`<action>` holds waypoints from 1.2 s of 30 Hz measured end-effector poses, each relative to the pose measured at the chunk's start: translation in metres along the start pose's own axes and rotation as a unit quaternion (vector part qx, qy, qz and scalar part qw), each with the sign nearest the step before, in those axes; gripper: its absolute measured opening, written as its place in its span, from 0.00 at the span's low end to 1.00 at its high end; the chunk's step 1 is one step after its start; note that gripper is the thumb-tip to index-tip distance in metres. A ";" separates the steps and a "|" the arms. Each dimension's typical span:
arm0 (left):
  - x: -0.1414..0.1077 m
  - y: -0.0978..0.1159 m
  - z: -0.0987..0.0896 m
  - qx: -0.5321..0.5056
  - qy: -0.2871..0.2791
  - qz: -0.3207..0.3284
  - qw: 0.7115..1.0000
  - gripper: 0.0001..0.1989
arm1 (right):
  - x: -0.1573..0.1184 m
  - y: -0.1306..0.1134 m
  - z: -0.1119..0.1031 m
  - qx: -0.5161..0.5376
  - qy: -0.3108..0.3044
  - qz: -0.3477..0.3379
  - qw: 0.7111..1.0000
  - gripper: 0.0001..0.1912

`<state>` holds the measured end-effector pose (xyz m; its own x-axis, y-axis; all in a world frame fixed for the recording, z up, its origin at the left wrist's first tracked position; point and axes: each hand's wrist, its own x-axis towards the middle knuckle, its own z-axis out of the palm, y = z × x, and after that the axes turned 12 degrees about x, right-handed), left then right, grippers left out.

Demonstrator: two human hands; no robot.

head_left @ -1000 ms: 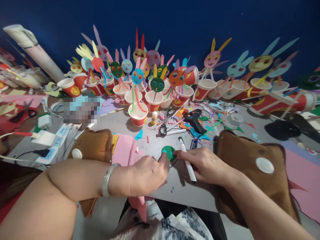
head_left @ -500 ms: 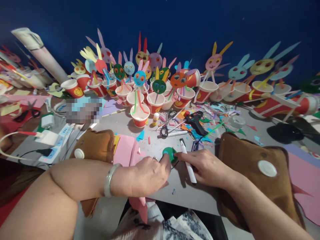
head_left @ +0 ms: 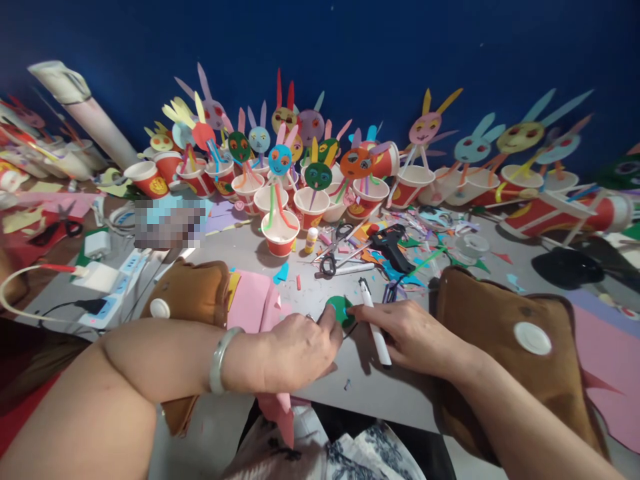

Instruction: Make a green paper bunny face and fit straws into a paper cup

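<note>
A green paper disc (head_left: 341, 311) with small light-blue pieces on it lies flat on the grey table between my hands. My left hand (head_left: 297, 350), with a pale bangle at the wrist, is closed, its fingertips pressed on the disc's left edge. My right hand (head_left: 417, 333) grips a white pen (head_left: 375, 327) with a dark end pointing away from me. Its index finger reaches past the pen and touches the disc's right edge. A thin dark line shows just below the disc; what it belongs to is hidden.
Behind stand paper cups (head_left: 281, 233) with paper rabbit faces. Scissors (head_left: 333, 257), a glue gun (head_left: 390, 245), a glue stick (head_left: 311, 240) and paper scraps lie beyond my hands. Brown cushions (head_left: 493, 347) flank me. A power strip (head_left: 117, 287) with cables sits left.
Both hands stay nearly in place; the left fingertips have shifted slightly over the disc. The camera view has tilted very slightly.
</note>
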<state>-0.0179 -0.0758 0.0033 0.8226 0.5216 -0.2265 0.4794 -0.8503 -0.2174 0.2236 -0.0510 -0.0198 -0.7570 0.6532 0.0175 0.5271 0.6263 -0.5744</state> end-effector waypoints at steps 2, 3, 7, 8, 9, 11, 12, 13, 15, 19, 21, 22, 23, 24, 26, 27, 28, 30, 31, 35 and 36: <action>0.000 -0.001 -0.001 -0.005 -0.012 0.021 1.000 0.28 | 0.000 0.000 0.000 0.001 0.003 0.002 1.000 0.16; 0.001 -0.001 -0.001 -0.006 -0.012 0.033 0.999 0.27 | 0.000 0.000 0.000 0.001 0.003 0.003 1.000 0.16; 0.001 -0.003 -0.002 -0.009 -0.008 0.021 1.000 0.27 | 0.001 0.001 0.001 -0.001 -0.009 0.014 1.000 0.16; 0.001 -0.004 -0.003 -0.011 -0.014 0.023 1.000 0.28 | 0.001 0.001 0.001 -0.002 -0.012 0.016 1.000 0.15; 0.001 -0.005 -0.004 -0.015 -0.022 0.037 0.999 0.29 | 0.001 0.000 0.001 -0.003 -0.015 0.018 1.000 0.15; 0.001 -0.007 -0.007 -0.024 -0.037 0.073 0.996 0.29 | 0.001 0.000 0.001 -0.005 -0.018 0.021 1.000 0.14; 0.001 -0.008 -0.008 -0.026 -0.041 0.082 0.995 0.28 | 0.001 0.000 0.001 -0.006 -0.019 0.022 1.000 0.14; 0.001 -0.009 -0.008 -0.026 -0.041 0.078 0.996 0.27 | 0.001 -0.001 0.001 -0.006 -0.021 0.023 0.999 0.13; 0.002 -0.008 -0.009 -0.026 -0.036 0.059 0.997 0.26 | 0.000 -0.001 0.001 -0.008 -0.026 0.024 0.999 0.14; 0.002 -0.008 -0.010 -0.023 -0.049 0.055 0.997 0.27 | 0.000 0.000 0.001 -0.010 -0.028 0.025 0.999 0.14; 0.002 -0.009 -0.012 -0.024 -0.058 0.067 0.996 0.28 | 0.000 0.000 0.001 -0.010 -0.026 0.023 0.999 0.14; 0.002 -0.010 -0.013 -0.026 -0.061 0.072 0.995 0.29 | 0.000 0.000 0.001 -0.010 -0.026 0.020 0.999 0.15; 0.002 -0.010 -0.013 -0.028 -0.061 0.076 0.995 0.29 | 0.000 -0.001 0.001 -0.011 -0.026 0.018 0.999 0.15; 0.002 -0.011 -0.013 -0.031 -0.062 0.079 0.994 0.29 | 0.000 -0.001 0.001 -0.012 -0.025 0.016 1.000 0.15; 0.002 -0.012 -0.013 -0.034 -0.060 0.080 0.994 0.29 | 0.000 -0.002 0.001 -0.013 -0.018 0.012 1.000 0.15; 0.002 -0.012 -0.012 -0.035 -0.058 0.082 0.994 0.28 | 0.000 -0.002 0.001 -0.012 -0.015 0.011 1.000 0.15; 0.002 -0.012 -0.012 -0.035 -0.057 0.085 0.994 0.28 | 0.000 -0.002 0.001 -0.012 -0.012 0.009 1.000 0.15; 0.003 -0.011 -0.012 -0.035 -0.055 0.091 0.994 0.27 | 0.000 -0.002 0.001 -0.012 -0.011 0.007 1.000 0.15; 0.003 -0.011 -0.012 -0.034 -0.055 0.090 0.994 0.27 | 0.000 -0.002 0.001 -0.013 -0.012 0.008 1.000 0.14; 0.001 -0.010 -0.012 -0.030 -0.053 0.071 0.996 0.26 | 0.000 -0.002 0.000 -0.014 -0.021 0.015 1.000 0.13; 0.001 -0.009 -0.011 -0.028 -0.049 0.071 0.996 0.26 | 0.001 -0.003 0.000 -0.013 -0.022 0.016 1.000 0.13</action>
<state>-0.0182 -0.0686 0.0157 0.8505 0.3983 -0.3436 0.3796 -0.9169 -0.1234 0.2217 -0.0523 -0.0185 -0.7550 0.6547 -0.0372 0.5614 0.6161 -0.5525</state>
